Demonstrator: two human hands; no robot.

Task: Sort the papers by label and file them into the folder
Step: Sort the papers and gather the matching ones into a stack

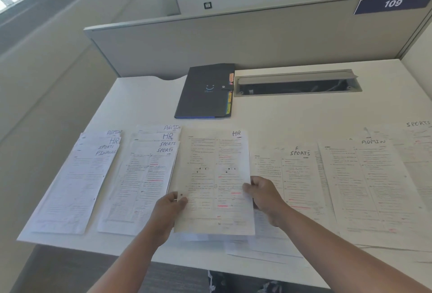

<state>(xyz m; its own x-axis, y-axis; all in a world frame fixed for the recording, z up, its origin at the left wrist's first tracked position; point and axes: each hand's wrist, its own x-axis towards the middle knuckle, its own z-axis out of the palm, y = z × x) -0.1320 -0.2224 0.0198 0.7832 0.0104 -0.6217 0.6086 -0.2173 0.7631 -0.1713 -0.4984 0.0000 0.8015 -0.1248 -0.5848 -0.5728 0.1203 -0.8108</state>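
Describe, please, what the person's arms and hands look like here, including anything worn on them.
Both forearms are bare as far as the frame shows: no sleeves, gloves, watch or bracelet are visible. The left hand and the right hand also look bare, and no ring can be made out, though the picture is too soft to rule out a thin one.

Both hands, left hand [171, 201] and right hand [261, 193], hold an HR sheet [215, 176] between fanned stacks at left [77, 185] and SPORTS [292, 176] and ADMIN sheets [367, 183] at right; a folder [205, 91] lies behind, beside a cable tray [297, 82].
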